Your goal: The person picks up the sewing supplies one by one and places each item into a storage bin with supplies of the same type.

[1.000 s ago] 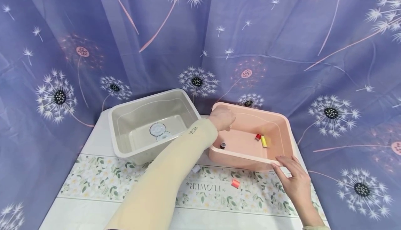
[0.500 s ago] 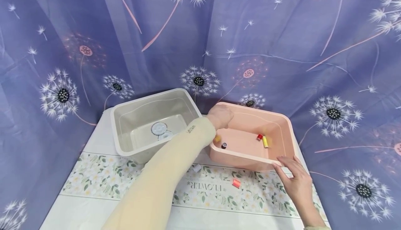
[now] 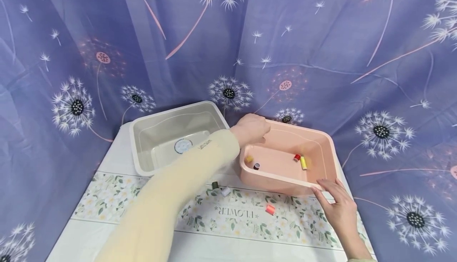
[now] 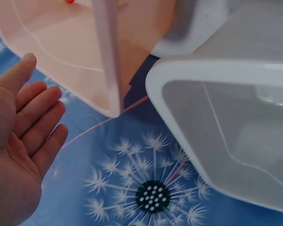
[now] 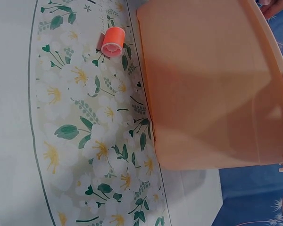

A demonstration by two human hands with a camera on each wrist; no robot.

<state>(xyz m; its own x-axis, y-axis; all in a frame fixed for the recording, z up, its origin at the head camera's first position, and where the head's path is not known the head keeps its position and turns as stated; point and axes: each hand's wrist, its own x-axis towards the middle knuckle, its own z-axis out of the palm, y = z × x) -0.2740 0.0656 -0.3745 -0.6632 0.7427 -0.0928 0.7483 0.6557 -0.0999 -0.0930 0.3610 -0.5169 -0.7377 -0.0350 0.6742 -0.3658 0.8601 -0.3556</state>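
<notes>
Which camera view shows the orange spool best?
The right wrist view: the orange spool is largest there, one end visible. The head view shows it smaller, outside the pink bin; the left wrist view doesn't show it.

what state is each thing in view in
pink bin: upright, open
grey bin: upright, open
disc: lying flat
red spool: on its side
yellow spool beside it: seemingly on its side
small yellow item: unclear
dark spool: pose unclear
orange spool: on its side
green spool: pose unclear
white spool: pose unclear
left hand: open palm, holding nothing
right hand: gripping pink bin's rim
</notes>
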